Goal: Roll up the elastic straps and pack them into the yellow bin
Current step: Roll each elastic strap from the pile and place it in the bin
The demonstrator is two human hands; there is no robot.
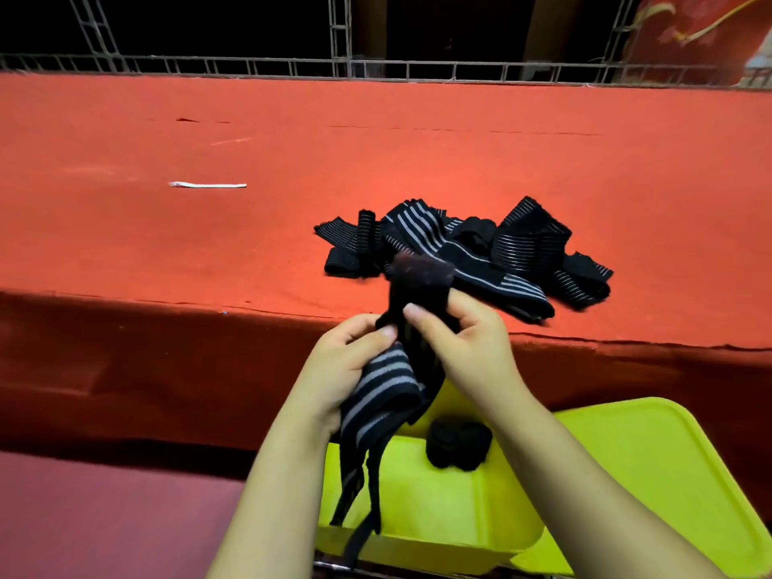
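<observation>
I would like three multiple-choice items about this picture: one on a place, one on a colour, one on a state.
1. Where does the heap of unrolled straps lie?
A. on the red table
B. in the bin
C. on the floor

2. What colour are the stripes on the held strap?
A. yellow
B. grey
C. red

3. What do the hands do?
A. rest empty
B. both grip one strap
C. lift the bin

Key:
1 A: the heap of straps lies on the red table.
2 B: the held strap shows grey stripes.
3 B: the left hand and right hand grip it above the yellow bin.

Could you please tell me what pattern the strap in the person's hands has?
The held strap is black with grey lengthwise stripes, clearest in the head view.
</observation>
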